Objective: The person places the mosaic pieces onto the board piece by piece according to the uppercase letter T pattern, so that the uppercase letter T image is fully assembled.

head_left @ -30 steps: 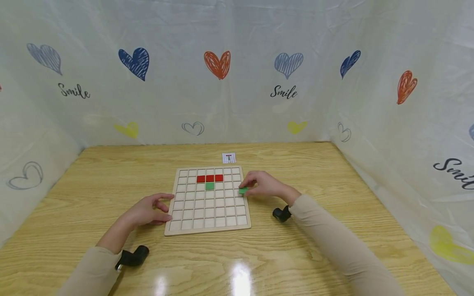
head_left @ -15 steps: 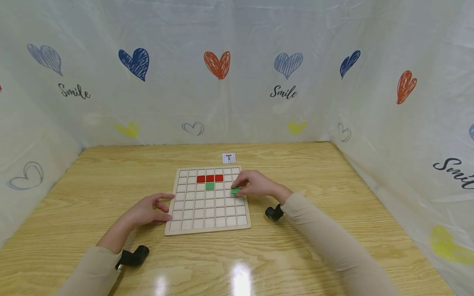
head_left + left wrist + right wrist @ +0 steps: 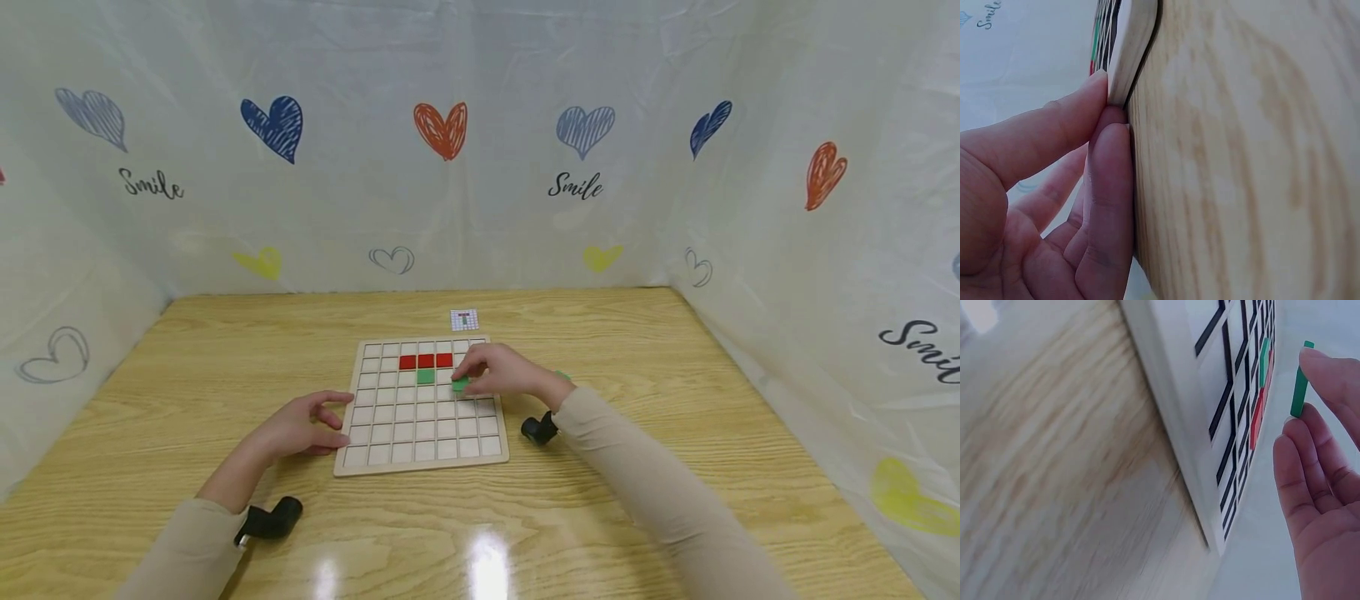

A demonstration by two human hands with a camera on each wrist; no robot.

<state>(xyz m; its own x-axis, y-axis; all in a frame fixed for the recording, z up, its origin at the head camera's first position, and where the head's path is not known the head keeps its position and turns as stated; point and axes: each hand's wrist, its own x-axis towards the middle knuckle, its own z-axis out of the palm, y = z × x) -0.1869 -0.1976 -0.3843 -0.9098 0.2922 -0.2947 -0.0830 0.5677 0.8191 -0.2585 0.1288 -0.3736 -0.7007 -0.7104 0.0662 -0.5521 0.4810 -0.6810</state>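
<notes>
A pale wooden grid board (image 3: 420,469) lies on the table. Three red tiles (image 3: 426,361) sit in a row in its upper part, with one green tile (image 3: 426,377) below the middle one. My right hand (image 3: 504,371) pinches another green tile (image 3: 1300,387) between thumb and fingers, above the board's right half; the right wrist view has it edge-on, apart from the board. My left hand (image 3: 300,423) holds the board's left edge. In the left wrist view its thumb (image 3: 1054,125) touches the rim, while curled fingers rest at the board's side and on the table.
Behind the board lies a small card (image 3: 464,320) printed with a red and green T on a grid. A bit of green (image 3: 562,375) shows past the right wrist, mostly hidden. White curtains (image 3: 487,208) with hearts enclose the table (image 3: 420,533) at the back and sides.
My right hand has moved left over the board, carrying the green tile from the right edge inward. A bit of green has come into sight behind the wrist. My left hand stays put.
</notes>
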